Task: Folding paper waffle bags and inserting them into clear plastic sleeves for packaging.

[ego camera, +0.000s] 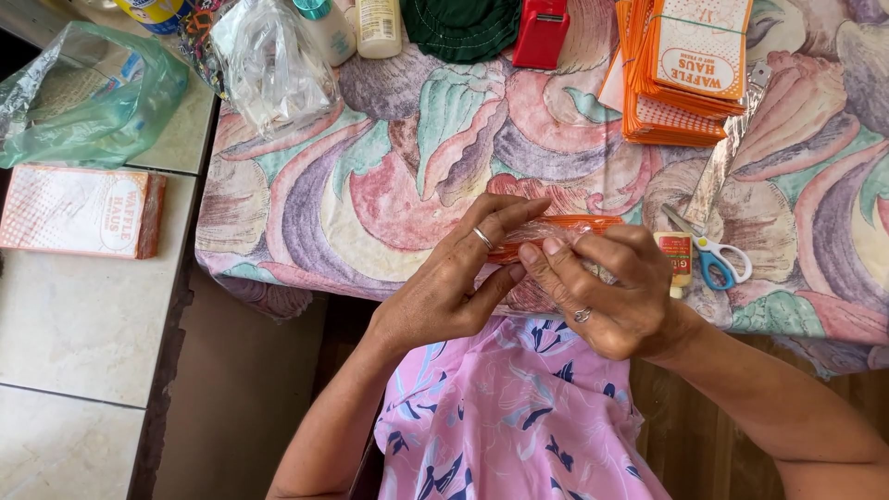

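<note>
At the far left, on the pale tiled counter (83,324), a green see-through plastic bag (88,93) holds some pale packed goods that are too blurred to tell, and next to it on the table a clear crumpled plastic bag (273,69) holds something I cannot make out. Near the table's near edge, in the middle, both hands hold a thin orange piece wrapped in clear plastic film (556,227); its long axis runs left to right, almost level, with the right end a little farther. The left hand (454,278), with a ring on one finger, pinches the left part between thumb and stretched fingers, and the right hand (611,287) (it also wears a ring) grips the near side with bent fingers. Just right of the right hand lies a small glue bottle with a red label (678,259), and beside it small scissors with blue and white handles (713,255), blades pointing far-left. Farther right is a stack of orange printed cards bound with a rubber band (685,69). A flat orange and white box (83,211) lies on the counter at left. The table carries a cloth with large pink, purple and green shell patterns (407,157); a red plastic dispenser (542,32), a dark green cloth (463,26) and two pale bottles (356,26) stand at the far edge.
</note>
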